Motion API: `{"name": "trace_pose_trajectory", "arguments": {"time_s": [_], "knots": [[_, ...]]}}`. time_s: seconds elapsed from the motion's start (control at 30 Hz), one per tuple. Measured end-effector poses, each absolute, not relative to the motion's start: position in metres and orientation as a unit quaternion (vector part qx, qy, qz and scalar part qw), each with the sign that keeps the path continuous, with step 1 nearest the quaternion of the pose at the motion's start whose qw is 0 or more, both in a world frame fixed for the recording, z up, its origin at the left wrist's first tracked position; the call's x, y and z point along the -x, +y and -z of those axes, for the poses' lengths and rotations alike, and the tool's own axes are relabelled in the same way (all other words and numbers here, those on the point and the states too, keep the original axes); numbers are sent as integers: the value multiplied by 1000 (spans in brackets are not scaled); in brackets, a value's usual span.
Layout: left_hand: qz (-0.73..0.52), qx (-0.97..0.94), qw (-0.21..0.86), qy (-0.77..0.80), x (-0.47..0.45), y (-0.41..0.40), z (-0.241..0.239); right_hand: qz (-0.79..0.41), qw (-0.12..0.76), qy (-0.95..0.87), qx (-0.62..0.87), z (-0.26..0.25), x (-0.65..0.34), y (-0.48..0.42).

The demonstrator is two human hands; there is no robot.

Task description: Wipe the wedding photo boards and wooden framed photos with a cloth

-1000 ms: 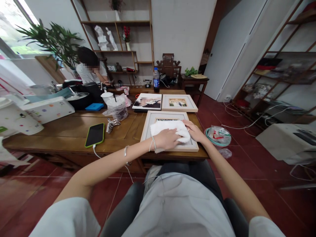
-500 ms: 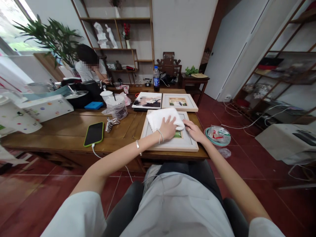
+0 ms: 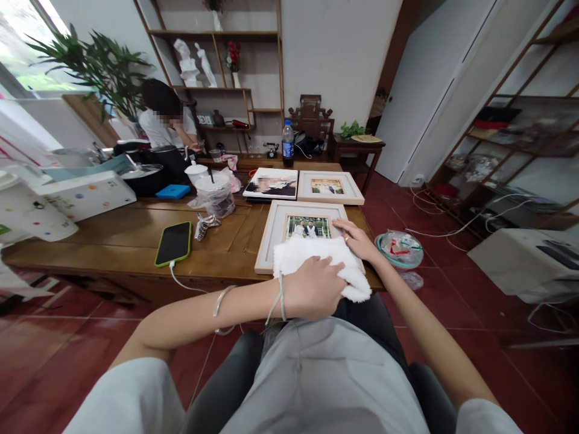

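Note:
A light wooden picture frame (image 3: 273,231) with a white mat and a colour photo lies flat at the near edge of the wooden table (image 3: 126,235). My left hand (image 3: 313,288) presses a white cloth (image 3: 312,256) onto the frame's near edge, fingers curled over the cloth. Fingers flat and spread, my right hand (image 3: 359,239) rests on the frame's right side, a ring on one finger. Two more framed pictures, one dark (image 3: 271,184) and one pale (image 3: 329,187), lie side by side behind it.
A green-cased phone (image 3: 174,243) on a cable, a crumpled foil wrapper (image 3: 205,224), plastic cups (image 3: 215,194), a water bottle (image 3: 287,143) and white boxes (image 3: 81,196) are on the table. Another person sits at the far left. A lidded bin (image 3: 400,248) and cables lie on the red floor to the right.
My left hand dragged the cloth from the frame's far edge down to its near edge, uncovering the photo. My right hand stayed on the frame's right side.

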State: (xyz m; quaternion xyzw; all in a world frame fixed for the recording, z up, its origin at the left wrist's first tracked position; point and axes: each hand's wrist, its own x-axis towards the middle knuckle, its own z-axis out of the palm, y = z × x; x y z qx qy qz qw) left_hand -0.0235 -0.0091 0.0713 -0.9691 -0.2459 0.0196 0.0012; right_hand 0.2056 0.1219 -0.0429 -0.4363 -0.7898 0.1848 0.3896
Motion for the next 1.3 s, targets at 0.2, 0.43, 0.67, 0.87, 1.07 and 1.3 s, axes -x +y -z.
{"name": "trace_pose_trajectory", "arguments": {"time_s": [0.2, 0.43, 0.67, 0.87, 1.07, 1.3], "knots": [[-35, 957, 30, -286, 18, -2, -67, -177, 386, -790, 441, 43, -205, 123], [-81, 922, 40, -378, 15, 64, -63, -173, 391, -793, 434, 46, -205, 125], [109, 896, 140, -406, 14, 134, -72, -164, 396, -798, 424, 46, -206, 123], [41, 958, 132, -252, -10, 166, -43, -163, 388, -794, 439, 39, -202, 120], [24, 953, 121, -276, 3, 174, -30, -168, 386, -801, 426, 37, -200, 119], [-29, 927, 153, -341, 53, 172, -48, -181, 383, -790, 444, 41, -204, 121]]}}
